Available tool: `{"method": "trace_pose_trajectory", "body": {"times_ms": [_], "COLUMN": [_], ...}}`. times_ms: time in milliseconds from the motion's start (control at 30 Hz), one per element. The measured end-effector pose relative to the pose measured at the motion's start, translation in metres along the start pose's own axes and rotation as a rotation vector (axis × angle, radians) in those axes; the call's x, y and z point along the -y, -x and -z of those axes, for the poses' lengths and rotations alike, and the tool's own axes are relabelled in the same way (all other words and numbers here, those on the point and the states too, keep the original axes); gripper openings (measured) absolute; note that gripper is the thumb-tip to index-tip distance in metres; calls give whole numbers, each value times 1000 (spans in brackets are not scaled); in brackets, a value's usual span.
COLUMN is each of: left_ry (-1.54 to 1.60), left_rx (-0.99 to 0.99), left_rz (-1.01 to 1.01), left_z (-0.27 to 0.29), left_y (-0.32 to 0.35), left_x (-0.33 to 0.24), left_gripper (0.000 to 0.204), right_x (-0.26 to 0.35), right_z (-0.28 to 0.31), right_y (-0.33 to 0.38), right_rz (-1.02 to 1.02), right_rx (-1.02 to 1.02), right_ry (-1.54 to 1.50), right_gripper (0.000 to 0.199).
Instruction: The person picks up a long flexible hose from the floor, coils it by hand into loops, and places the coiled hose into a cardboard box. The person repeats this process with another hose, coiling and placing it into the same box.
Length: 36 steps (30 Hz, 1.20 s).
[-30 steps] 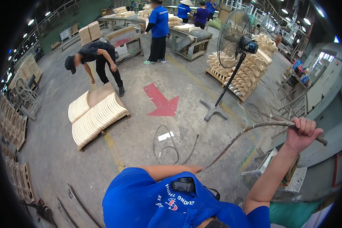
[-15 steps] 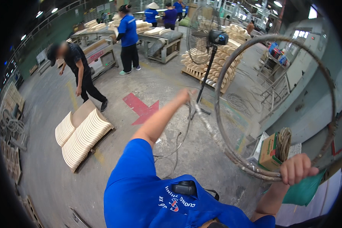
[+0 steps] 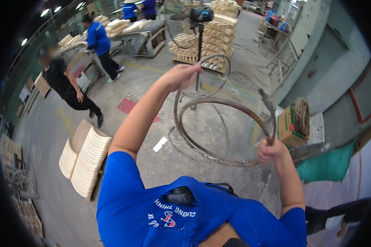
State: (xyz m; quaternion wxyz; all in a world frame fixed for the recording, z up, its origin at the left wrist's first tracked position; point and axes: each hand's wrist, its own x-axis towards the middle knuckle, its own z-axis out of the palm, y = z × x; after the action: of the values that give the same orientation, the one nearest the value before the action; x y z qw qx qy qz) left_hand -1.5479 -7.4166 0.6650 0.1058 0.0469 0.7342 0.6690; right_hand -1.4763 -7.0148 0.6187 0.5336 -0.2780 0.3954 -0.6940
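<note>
A coiled grey-brown cable [image 3: 218,101], thick and worn, hangs in loops in front of me. My right hand [image 3: 272,150] is closed round the gathered strands at the coil's right side. A dark, frayed-looking end [image 3: 266,99] of it sticks up above that hand. Raised and stretched forward, my left hand [image 3: 183,77] grips another stretch of the cable, where a smaller loop rises by the fan stand. Motion blurs its fingers somewhat.
A pedestal fan [image 3: 201,15] stands ahead, before stacked curved wooden pieces [image 3: 218,37]. Slatted wooden panels [image 3: 88,160] lie at left; a person in black [image 3: 64,80] walks beyond them. A cardboard box [image 3: 290,125] with a coil inside and green cloth [image 3: 327,164] are at right.
The large coil has tipped from upright to nearly flat and lower. My right hand has moved inward with it, my left up and slightly left. The view has shifted; the person in black has straightened.
</note>
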Motion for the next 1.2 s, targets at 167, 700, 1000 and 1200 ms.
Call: {"method": "trace_pose_trajectory", "body": {"times_ms": [167, 700, 1000, 1200], "left_ry": [-113, -36, -510, -175], "left_rx": [168, 429, -272, -611], "left_rz": [-308, -149, -781, -785], "left_z": [-48, -83, -33, -61], "left_y": [20, 74, 43, 34], "left_x": [16, -12, -55, 56], "left_gripper": [43, 34, 33, 16], "right_x": [31, 65, 76, 112], "right_z": [12, 19, 7, 1], "right_y": [-34, -51, -56, -41], "right_rz": [114, 17, 316, 763], "right_rx": [-611, -1005, -1124, -932], "right_ry": [650, 1605, 863, 340], "right_gripper": [31, 41, 41, 11]}}
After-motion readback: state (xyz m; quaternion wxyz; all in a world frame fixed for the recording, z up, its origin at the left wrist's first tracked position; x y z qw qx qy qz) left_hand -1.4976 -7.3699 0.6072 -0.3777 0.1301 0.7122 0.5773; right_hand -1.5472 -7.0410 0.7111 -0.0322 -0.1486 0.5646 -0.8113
